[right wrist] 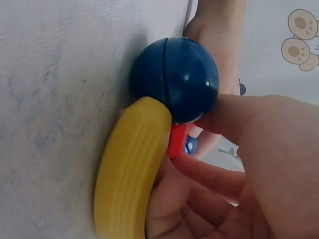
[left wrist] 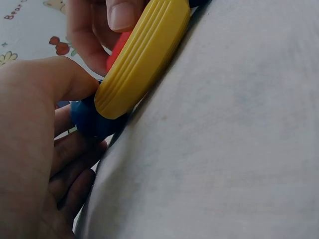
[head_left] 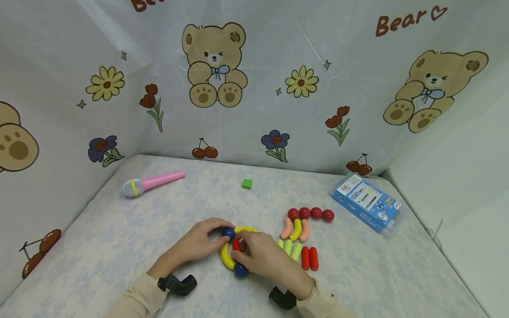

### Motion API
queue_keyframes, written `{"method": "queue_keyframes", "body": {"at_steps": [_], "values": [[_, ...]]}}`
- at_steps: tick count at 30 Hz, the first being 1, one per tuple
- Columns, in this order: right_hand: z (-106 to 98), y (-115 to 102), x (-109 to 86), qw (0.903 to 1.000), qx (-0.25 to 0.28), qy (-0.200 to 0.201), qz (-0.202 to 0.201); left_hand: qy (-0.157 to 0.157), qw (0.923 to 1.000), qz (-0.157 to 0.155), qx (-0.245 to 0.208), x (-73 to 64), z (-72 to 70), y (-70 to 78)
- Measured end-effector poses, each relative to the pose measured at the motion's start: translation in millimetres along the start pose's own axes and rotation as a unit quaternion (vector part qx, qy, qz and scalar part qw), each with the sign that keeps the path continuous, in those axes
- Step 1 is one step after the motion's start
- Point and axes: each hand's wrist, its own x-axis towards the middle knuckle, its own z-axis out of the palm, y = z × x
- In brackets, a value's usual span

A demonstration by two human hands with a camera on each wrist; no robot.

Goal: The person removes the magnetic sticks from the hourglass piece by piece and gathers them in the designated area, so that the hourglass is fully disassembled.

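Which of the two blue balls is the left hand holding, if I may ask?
The farther blue ball, pinched by the left hand; the nearer blue ball lies beside the right hand.

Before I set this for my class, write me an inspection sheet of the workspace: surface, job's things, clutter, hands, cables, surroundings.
Surface: pale, blue-mottled tabletop.
Job's things: far blue ball, near blue ball, yellow curved pieces and red stick between the hands; to the right, four red balls, pink curved pieces flanking a yellow one, light green sticks, two red sticks.
Clutter: pink microphone, green block, blue box.
Hands: left hand holds the far blue ball; right hand pinches the red stick.
Cables: thin pale loop, possibly a cable, by the right table edge.
Surroundings: white backdrop printed with bears, flowers and cherries.
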Motion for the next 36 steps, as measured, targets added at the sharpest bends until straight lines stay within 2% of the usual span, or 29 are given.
{"method": "queue_keyframes", "body": {"at_steps": [4,10,17,21,29,36], "values": [[-4,1,-4.0,0.9997,0.021,0.012,-0.006,0.002,1.0,-0.001,-0.002,0.0,0.7,-0.4],[-14,0,-14.5,0.9965,0.053,0.044,-0.048,0.005,1.0,0.004,0.002,1.5,1.3,-1.7],[-24,1,-29.4,0.9969,0.043,0.02,-0.063,0.001,1.0,-0.005,-0.002,0.1,1.5,-0.8],[-27,5,-39.6,0.9961,0.036,0.022,-0.078,0.002,0.9999,-0.016,0.001,-0.3,0.3,0.1],[-29,15,-57.6,0.9973,0.027,0.019,-0.065,-0.001,0.9991,-0.041,0.006,0.7,1.4,1.1],[-33,17,-65.6,0.9972,0.031,0.017,-0.066,0.004,0.9991,-0.041,0.01,1.0,1.4,2.9]]}}
